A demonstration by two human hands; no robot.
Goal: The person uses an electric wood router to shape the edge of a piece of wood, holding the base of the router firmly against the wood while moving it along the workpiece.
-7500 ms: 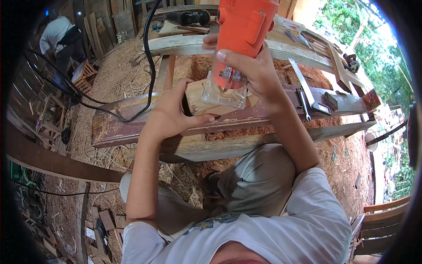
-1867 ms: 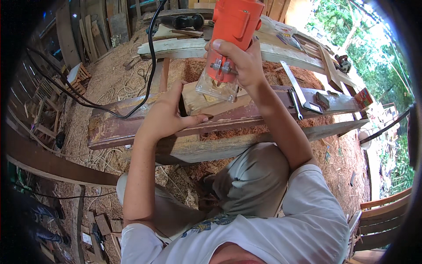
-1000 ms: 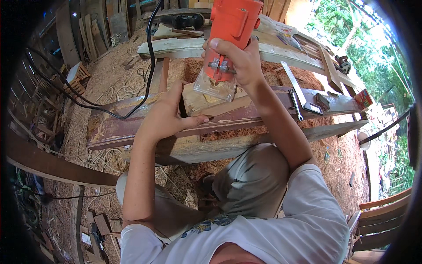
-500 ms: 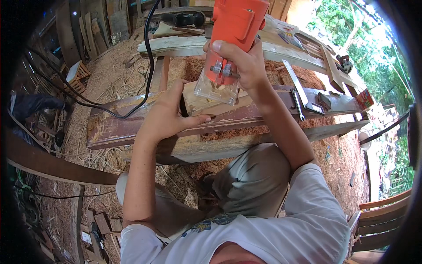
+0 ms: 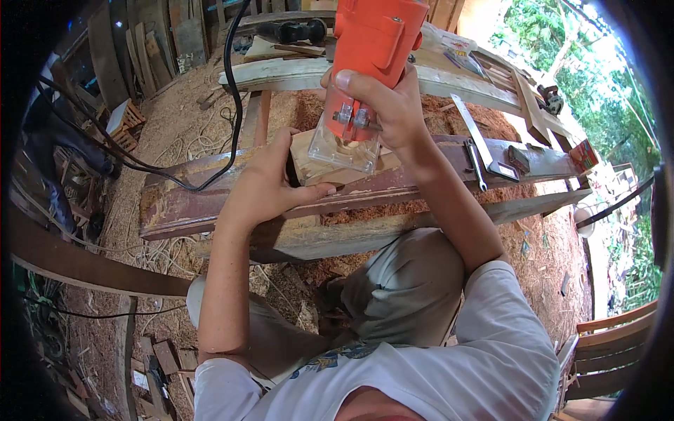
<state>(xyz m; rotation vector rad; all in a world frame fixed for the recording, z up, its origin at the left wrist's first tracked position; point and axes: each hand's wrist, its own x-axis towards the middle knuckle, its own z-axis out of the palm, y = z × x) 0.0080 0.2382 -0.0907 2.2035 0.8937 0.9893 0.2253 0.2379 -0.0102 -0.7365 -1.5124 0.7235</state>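
Observation:
An orange trim router (image 5: 375,42) with a clear square base (image 5: 342,152) rests over a small pale wooden block (image 5: 307,158). My right hand (image 5: 386,102) is wrapped round the router's lower body, thumb across its front above the metal clamp screw. My left hand (image 5: 265,179) braces the block at its left end, with the thumb along the near edge and the fingers behind. Beneath the block lies a long brown-painted plank (image 5: 189,210). The router's bit and the cut under it are not clear to see.
On the plank's right lie a wrench (image 5: 475,165), a try square (image 5: 484,140) and a dark block (image 5: 519,160). A black cable (image 5: 235,105) loops down at the left. Behind are a pale beam (image 5: 281,71) and a dark power tool (image 5: 298,31). A person (image 5: 63,140) stands at far left.
The router has shifted very slightly to the left over the block. My left hand stays in place. The person at far left has come further into view.

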